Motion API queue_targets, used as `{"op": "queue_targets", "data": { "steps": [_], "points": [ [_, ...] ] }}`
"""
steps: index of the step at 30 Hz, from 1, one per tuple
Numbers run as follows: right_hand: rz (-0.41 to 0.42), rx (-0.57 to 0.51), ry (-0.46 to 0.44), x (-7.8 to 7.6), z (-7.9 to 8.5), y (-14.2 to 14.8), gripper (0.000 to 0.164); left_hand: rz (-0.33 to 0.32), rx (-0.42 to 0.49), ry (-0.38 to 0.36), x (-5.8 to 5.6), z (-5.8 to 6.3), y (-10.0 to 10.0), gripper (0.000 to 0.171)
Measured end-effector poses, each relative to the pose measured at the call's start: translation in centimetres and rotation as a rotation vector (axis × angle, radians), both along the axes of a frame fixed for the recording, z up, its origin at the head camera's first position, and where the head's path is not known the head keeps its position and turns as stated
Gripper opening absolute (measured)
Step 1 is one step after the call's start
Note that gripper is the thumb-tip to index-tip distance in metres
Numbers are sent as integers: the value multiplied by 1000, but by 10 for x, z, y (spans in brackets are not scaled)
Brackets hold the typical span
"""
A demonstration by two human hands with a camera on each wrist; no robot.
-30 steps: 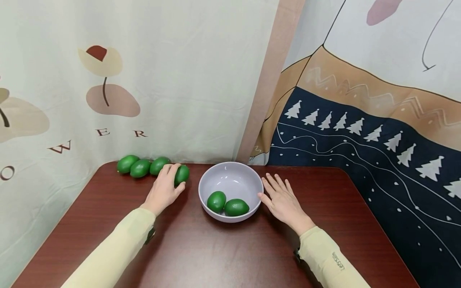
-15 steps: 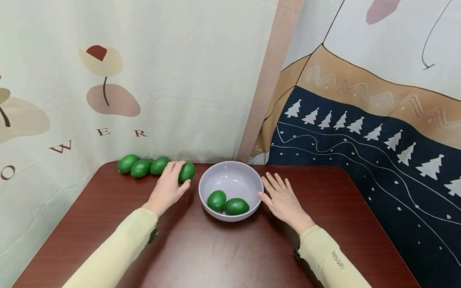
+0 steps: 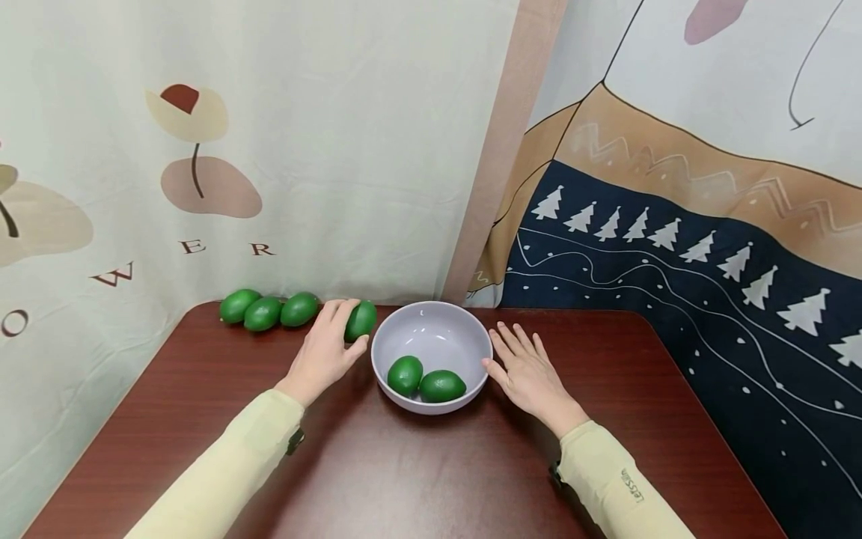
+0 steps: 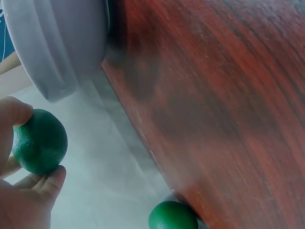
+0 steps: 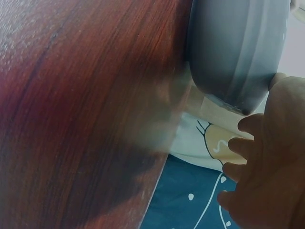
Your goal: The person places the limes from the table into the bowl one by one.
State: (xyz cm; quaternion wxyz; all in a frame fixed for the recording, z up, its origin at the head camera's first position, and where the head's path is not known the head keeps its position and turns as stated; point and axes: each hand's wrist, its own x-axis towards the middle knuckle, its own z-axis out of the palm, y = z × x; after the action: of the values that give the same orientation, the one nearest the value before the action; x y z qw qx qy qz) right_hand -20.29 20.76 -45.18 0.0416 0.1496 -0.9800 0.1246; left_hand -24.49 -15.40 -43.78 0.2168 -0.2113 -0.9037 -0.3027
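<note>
My left hand (image 3: 326, 352) pinches a green lime (image 3: 361, 320) between thumb and fingers, just left of the bowl. In the left wrist view this lime (image 4: 42, 143) is held up above table level, apart from the bowl wall (image 4: 59, 43). The lavender bowl (image 3: 431, 333) stands upright with two limes inside, one lime (image 3: 405, 376) beside another lime (image 3: 442, 386). My right hand (image 3: 532, 378) is at the bowl's right side, fingers straight and spread, thumb by the rim. In the right wrist view, the right hand (image 5: 281, 152) is close against the bowl's outer wall (image 5: 233, 52).
Three more limes lie at the table's back left: a rear lime (image 3: 239, 306), a middle lime (image 3: 263, 314) and a right lime (image 3: 299, 309). A pale curtain (image 3: 350, 150) and a dark tree-patterned cloth (image 3: 673, 284) hang behind the dark red wooden table (image 3: 431, 471).
My left hand has moved right with the lime, away from the three limes and closer to the bowl. The right hand and the bowl have stayed in place.
</note>
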Motion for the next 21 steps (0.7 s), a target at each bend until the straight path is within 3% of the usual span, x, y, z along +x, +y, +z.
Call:
{"op": "queue_targets", "data": {
  "steps": [21],
  "points": [
    [-1, -3, -5, -1, 0, 0, 69, -69, -37, -24, 3, 8, 17, 54]
  ]
}}
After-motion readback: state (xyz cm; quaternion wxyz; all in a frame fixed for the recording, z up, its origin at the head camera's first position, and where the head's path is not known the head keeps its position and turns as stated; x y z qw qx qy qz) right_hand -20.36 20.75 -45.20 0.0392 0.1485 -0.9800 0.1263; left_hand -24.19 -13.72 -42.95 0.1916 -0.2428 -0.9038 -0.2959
